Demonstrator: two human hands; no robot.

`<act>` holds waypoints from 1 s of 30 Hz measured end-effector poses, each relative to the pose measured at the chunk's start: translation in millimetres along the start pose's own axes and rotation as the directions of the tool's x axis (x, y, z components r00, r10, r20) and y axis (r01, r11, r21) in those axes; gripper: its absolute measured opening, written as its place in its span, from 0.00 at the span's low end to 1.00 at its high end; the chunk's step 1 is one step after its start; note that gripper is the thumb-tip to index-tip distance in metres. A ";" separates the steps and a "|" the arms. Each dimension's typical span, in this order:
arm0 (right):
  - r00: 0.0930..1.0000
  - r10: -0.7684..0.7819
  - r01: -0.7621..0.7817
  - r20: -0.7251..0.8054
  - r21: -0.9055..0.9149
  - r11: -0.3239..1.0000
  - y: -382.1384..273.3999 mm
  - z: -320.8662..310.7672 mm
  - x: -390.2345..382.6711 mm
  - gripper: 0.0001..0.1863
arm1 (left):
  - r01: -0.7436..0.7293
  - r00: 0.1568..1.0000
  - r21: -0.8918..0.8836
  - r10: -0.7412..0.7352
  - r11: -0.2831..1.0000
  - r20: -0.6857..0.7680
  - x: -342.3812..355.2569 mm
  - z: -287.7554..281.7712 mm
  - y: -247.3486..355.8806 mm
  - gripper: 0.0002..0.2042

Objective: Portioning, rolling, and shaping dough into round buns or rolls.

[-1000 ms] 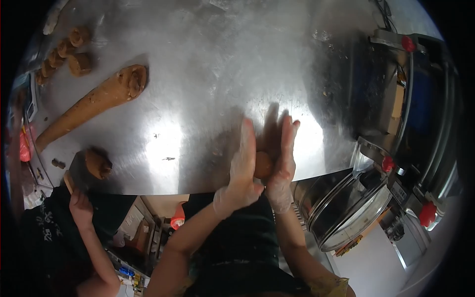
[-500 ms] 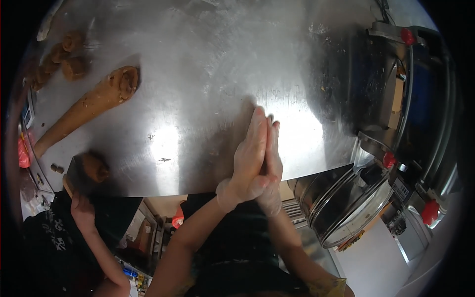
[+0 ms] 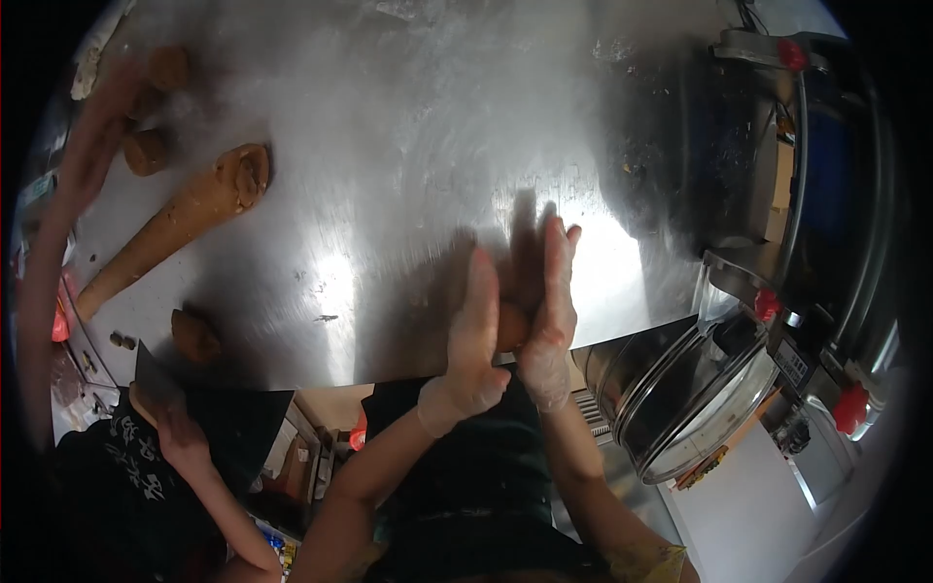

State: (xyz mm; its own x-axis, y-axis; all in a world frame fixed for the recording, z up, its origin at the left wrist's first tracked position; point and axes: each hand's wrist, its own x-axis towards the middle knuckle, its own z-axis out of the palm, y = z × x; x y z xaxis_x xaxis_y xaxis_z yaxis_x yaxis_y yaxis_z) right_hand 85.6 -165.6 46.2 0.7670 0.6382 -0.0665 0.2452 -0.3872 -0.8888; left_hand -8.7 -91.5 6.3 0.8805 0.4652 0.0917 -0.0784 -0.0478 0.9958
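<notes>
Both of my hands wear clear gloves, with the fingers stretched out straight and the palms facing each other. My left hand (image 3: 474,330) and my right hand (image 3: 552,316) stand on edge, a gap between them, at the near edge of the steel table (image 3: 408,214). In that gap sits a rounded brown dough piece (image 3: 511,328), partly hidden by the left hand. To the left lies a long tapering dough log (image 3: 185,225) with a rolled end. One cut dough piece (image 3: 195,336) rests near the front edge.
At the left, a co-worker's hand (image 3: 183,439) holds a flat-bladed tool (image 3: 155,379); their other arm (image 3: 83,180) reaches across, blurred. More dough pieces (image 3: 146,153) lie at the far left. A machine with red knobs (image 3: 766,303) stands right, above a round metal drum (image 3: 671,408).
My palms, pressed together before, have parted, and the dough piece shows between them. The co-worker's blade has drawn back from the near cut piece, and their other arm has come in at the left.
</notes>
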 end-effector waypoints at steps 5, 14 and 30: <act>0.999 -0.010 0.005 0.049 0.107 0.994 3.8 18.2 -24.5 0.57 | -0.023 0.999 -0.004 0.023 1.000 0.041 37.8 0.0 8.5 0.51; 0.994 0.100 -0.104 0.043 0.109 0.989 5.4 21.4 -41.7 0.57 | -0.036 0.999 0.027 0.035 0.999 0.033 34.5 0.1 0.5 0.50; 0.997 0.048 -0.047 -0.057 0.028 0.999 -1.2 1.2 4.0 0.57 | 0.204 0.974 -0.097 -0.192 0.974 0.120 -11.5 -1.4 26.6 0.53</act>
State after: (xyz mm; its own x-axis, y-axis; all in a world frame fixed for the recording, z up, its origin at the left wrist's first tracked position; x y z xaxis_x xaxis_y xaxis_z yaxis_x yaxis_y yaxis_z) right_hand 87.8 -161.7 46.5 0.8106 0.5796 -0.0834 0.1925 -0.3982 -0.8969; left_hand -21.6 -97.0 31.7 0.9286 0.3564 -0.1031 0.0583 0.1341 0.9893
